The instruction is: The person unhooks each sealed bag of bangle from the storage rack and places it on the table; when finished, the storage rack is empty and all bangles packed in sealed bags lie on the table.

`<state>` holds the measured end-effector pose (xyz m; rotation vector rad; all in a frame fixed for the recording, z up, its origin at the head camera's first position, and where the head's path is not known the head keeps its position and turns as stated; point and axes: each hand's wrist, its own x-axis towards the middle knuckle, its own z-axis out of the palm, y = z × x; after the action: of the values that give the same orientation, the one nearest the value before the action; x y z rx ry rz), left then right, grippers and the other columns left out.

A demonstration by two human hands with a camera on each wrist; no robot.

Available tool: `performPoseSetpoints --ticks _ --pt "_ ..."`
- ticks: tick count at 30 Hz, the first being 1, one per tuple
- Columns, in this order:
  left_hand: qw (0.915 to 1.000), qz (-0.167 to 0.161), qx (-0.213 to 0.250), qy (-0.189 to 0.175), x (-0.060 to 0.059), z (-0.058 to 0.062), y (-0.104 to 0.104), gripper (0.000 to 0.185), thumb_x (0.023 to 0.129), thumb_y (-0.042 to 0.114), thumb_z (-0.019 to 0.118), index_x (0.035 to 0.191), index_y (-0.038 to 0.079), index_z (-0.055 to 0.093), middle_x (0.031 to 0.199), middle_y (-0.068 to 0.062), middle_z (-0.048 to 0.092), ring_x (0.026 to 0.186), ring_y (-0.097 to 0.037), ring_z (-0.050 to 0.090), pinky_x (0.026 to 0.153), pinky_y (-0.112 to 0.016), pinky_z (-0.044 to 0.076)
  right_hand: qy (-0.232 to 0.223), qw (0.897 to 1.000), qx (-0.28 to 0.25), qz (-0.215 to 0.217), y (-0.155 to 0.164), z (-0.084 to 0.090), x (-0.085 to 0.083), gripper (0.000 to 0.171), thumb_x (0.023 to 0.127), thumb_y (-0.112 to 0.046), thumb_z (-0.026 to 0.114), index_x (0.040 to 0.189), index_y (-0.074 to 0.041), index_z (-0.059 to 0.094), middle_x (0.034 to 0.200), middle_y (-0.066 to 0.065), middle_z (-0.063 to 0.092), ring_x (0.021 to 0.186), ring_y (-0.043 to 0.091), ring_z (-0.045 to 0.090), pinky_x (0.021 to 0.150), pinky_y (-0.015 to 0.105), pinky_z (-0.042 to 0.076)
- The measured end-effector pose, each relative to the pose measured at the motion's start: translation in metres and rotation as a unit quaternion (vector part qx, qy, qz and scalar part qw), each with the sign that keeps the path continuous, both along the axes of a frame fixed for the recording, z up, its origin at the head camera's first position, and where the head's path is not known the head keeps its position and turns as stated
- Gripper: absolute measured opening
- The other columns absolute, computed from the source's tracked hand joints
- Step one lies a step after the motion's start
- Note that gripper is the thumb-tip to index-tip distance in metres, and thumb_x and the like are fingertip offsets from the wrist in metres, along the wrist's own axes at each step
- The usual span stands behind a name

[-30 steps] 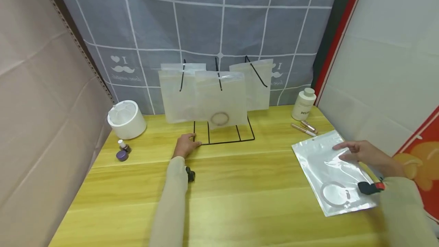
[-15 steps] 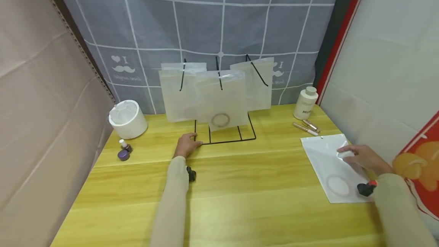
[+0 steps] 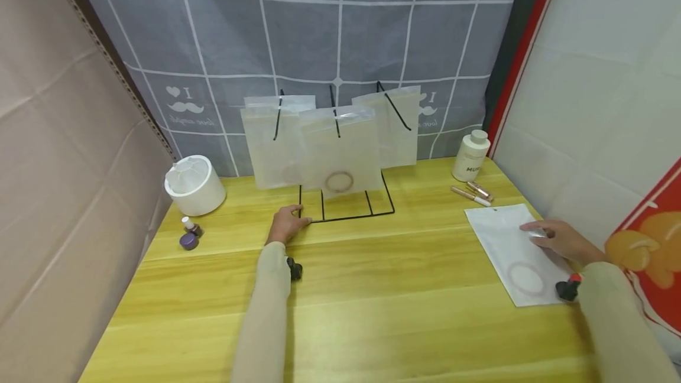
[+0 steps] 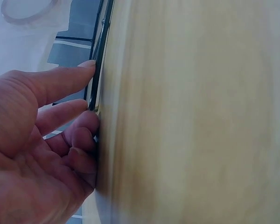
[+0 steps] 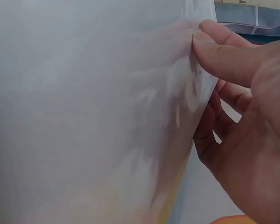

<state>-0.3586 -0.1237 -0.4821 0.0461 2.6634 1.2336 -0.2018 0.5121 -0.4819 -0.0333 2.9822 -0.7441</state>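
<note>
While the left hand point(image 3: 285, 226) pinches a black rack point(image 3: 348, 218), the right hand point(image 3: 566, 243) pinches a white pouch point(image 3: 508, 244) running front-to-back near the right edge of the desk point(image 3: 399, 288).

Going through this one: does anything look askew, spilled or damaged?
The rightmost hanging pouch on the black wire rack looks askew: its top edge rises toward the right, and its hook slants more than the other two. I see no spill or obvious damage.
</note>
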Motion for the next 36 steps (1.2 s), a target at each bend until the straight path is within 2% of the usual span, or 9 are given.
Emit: performPoseSetpoints --ticks 6,11,15,22,24,26,30,33,36 --pt "1.0000 0.000 -0.001 0.003 0.001 0.001 0.000 0.058 0.095 0.024 0.071 0.147 0.005 0.053 0.153 -0.023 0.044 0.144 -0.043 0.036 0.115 -0.057 0.035 0.008 1.000 0.010 0.001 0.001 -0.003 0.003 0.041 0.093 -0.013 0.071 0.130 0.005 0.063 0.093 0.015 0.051 0.091 0.028 0.037 0.073 0.035 0.032" --pt "1.0000 -0.001 0.002 0.004 0.000 0.002 -0.002 0.058 0.096 0.024 0.071 0.147 0.005 0.052 0.154 -0.022 0.044 0.144 -0.043 0.036 0.115 -0.057 0.035 0.036 0.999 0.002 0.016 0.001 -0.003 0.000 0.038 0.092 -0.009 0.072 0.126 0.008 0.065 0.076 0.001 0.040 0.078 0.015 0.038 0.066 0.028 0.030" --pt "1.0000 -0.003 0.007 0.002 0.000 0.001 -0.002 0.058 0.096 0.023 0.071 0.147 0.005 0.052 0.154 -0.022 0.044 0.144 -0.043 0.036 0.115 -0.057 0.035 0.034 0.999 -0.016 0.017 0.000 -0.003 0.001 0.038 0.091 -0.006 0.072 0.125 0.011 0.064 0.074 0.000 0.038 0.071 0.008 0.038 0.061 0.024 0.032" --pt "0.9999 -0.002 0.007 0.011 0.001 -0.001 -0.001 0.057 0.095 0.022 0.072 0.145 0.003 0.054 0.153 -0.021 0.046 0.144 -0.042 0.037 0.116 -0.056 0.034 0.029 0.999 -0.033 0.003 0.003 -0.005 0.003 0.038 0.092 -0.007 0.070 0.125 0.013 0.063 0.071 0.001 0.041 0.067 0.009 0.038 0.057 0.024 0.033" --pt "0.9999 -0.001 0.008 0.011 0.002 -0.003 -0.002 0.056 0.095 0.022 0.072 0.145 0.003 0.054 0.153 -0.021 0.046 0.144 -0.042 0.037 0.116 -0.056 0.034 0.019 0.999 -0.032 -0.007 0.002 -0.002 0.003 0.040 0.094 -0.010 0.070 0.126 0.012 0.062 0.076 0.009 0.050 0.073 0.011 0.044 0.060 0.023 0.036" --pt "0.9999 -0.001 0.010 0.011 0.003 -0.004 -0.002 0.056 0.095 0.022 0.071 0.145 0.003 0.054 0.153 -0.021 0.046 0.144 -0.042 0.037 0.115 -0.057 0.034 -0.004 0.999 -0.035 -0.024 0.002 0.002 0.005 0.044 0.098 -0.016 0.066 0.132 0.012 0.058 0.092 0.025 0.058 0.083 0.021 0.051 0.066 0.025 0.041" --pt "0.9999 -0.004 0.011 0.011 0.005 -0.004 -0.001 0.056 0.095 0.021 0.071 0.145 0.003 0.054 0.153 -0.022 0.046 0.144 -0.043 0.037 0.115 -0.057 0.035 -0.030 0.997 -0.037 -0.060 0.002 0.008 0.007 0.054 0.103 -0.025 0.058 0.138 0.014 0.049 0.130 0.043 0.046 0.104 0.048 0.052 0.079 0.045 0.053" --pt "0.9999 -0.003 0.012 0.012 0.005 -0.002 -0.001 0.056 0.095 0.021 0.071 0.145 0.003 0.054 0.153 -0.022 0.045 0.144 -0.043 0.037 0.115 -0.057 0.035 0.000 0.997 -0.028 -0.067 -0.007 0.015 0.003 0.051 0.104 -0.023 0.057 0.135 0.016 0.049 0.125 0.043 0.046 0.106 0.052 0.050 0.082 0.053 0.051" --pt "0.9998 -0.001 0.011 0.015 0.004 0.000 -0.001 0.056 0.095 0.022 0.071 0.145 0.004 0.054 0.153 -0.021 0.045 0.144 -0.042 0.037 0.115 -0.056 0.035 0.052 0.997 -0.029 -0.052 -0.029 0.030 -0.009 0.044 0.103 -0.018 0.056 0.131 0.016 0.052 0.118 0.038 0.052 0.104 0.049 0.054 0.077 0.044 0.052"
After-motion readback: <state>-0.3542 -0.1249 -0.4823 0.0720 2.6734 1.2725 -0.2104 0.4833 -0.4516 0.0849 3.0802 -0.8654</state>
